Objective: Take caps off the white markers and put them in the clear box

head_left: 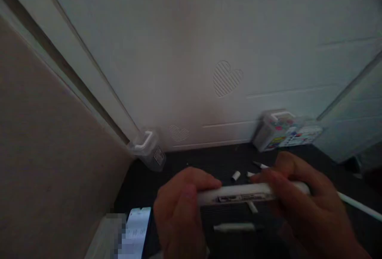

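A thick white marker [240,192] with dark print on its barrel lies level across both of my hands. My left hand [180,207] grips its left end between thumb and fingers. Around the right part of the barrel, my right hand [304,201] is closed, with the rounded right end sticking out past the fingers. Below the marker, a pale pen-shaped piece [234,227] rests on the dark table. A short white cap [235,176] and a small white piece [252,207] lie close by, and a dark-tipped pen part [260,165] is partly behind my right hand.
A lit phone [137,231] lies at the lower left. A clear lidded container [151,153] stands at the back left of the dark table [197,159], a stickered box [273,129] at the back right. A white rod [359,206] extends right. White panels with heart patterns rise behind.
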A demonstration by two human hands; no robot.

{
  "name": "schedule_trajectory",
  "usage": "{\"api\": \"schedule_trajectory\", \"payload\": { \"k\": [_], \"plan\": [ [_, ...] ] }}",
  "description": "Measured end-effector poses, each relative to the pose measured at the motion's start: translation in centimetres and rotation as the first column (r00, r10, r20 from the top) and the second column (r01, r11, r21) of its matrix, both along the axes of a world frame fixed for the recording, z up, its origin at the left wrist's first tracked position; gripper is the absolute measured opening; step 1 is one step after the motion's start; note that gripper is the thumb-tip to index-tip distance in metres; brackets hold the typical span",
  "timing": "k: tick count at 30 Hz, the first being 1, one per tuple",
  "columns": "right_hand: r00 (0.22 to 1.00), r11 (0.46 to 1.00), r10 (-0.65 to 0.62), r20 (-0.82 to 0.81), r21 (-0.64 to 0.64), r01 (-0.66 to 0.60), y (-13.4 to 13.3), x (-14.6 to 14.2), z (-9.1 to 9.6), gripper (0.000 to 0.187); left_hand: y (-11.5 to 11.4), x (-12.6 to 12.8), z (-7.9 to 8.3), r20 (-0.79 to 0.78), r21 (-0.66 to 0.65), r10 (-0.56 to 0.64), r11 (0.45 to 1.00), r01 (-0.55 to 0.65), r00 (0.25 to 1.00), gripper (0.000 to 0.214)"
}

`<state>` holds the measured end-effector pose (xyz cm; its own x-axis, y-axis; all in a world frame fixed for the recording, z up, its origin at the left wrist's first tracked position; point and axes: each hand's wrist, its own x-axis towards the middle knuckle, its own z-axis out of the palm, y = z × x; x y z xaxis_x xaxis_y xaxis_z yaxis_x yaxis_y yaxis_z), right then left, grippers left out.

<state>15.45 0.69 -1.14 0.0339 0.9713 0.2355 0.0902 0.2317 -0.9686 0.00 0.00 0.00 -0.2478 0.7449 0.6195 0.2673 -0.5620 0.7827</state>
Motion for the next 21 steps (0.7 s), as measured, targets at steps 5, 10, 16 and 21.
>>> {"api": "schedule_trajectory", "payload": {
  "k": [5, 10, 16, 21],
  "plan": [
    [0.999, 0.999, 0.046, -0.024, -0.011, -0.046, 0.1, 0.1, -0.1, 0.027, 0.9, -1.6, 0.5, -0.098, -0.118, -0.139, 0.985, 0.127, 0.985, 0.032],
    [0.992, 0.998, 0.012, -0.124, -0.065, -0.02, 0.6, -0.3, 0.3, 0.027, 1.8, -1.9, -0.6, 0.052, -0.191, -0.14, 0.97, 0.147, 0.989, 0.029],
    [0.956, 0.968, -0.239, -0.172, -0.114, 0.222, 0.9, 1.2, 1.0, 0.03, 5.2, -4.9, -2.3, -0.01, -0.139, 0.4, 0.907, -0.397, 0.917, 0.036],
    [0.906, 0.905, -0.409, -0.112, -0.176, 0.387, 1.2, 1.7, 1.2, 0.034, 8.6, -9.4, -4.6, -0.21, -0.072, 0.697, 0.688, -0.722, 0.686, 0.085]
  ]
}}
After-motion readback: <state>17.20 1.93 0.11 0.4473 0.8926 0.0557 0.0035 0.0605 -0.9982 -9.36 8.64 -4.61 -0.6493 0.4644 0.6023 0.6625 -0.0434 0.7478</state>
